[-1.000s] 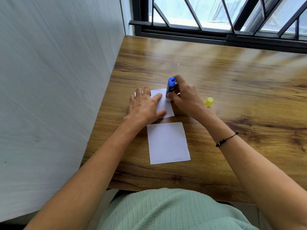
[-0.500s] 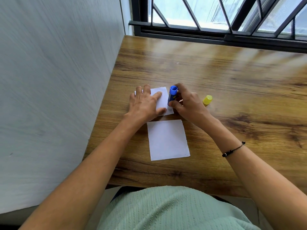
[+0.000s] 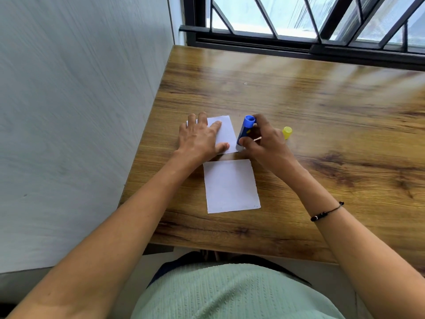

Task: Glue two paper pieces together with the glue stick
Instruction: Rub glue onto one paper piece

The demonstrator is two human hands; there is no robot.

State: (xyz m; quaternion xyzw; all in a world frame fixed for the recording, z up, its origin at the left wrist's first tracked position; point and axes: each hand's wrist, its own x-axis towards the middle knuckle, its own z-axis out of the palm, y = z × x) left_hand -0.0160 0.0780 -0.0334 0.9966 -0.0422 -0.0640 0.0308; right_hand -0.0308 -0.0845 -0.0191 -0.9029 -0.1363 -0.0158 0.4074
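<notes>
Now blue glue stick (image 3: 245,130), uncapped, pinched in right-hand fingers (image 3: 247,142), seemingly on upper paper (image 3: 226,132)'s corner.

No readable text; glue stick (image 3: 245,130) markings blurred.

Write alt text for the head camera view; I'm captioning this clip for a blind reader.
A person's right hand presses a blue glue stick onto the right edge of a white paper piece, which the left hand holds flat on a wooden table. A second white paper piece lies nearer the person, and a yellow cap sits right of the hands.
</notes>
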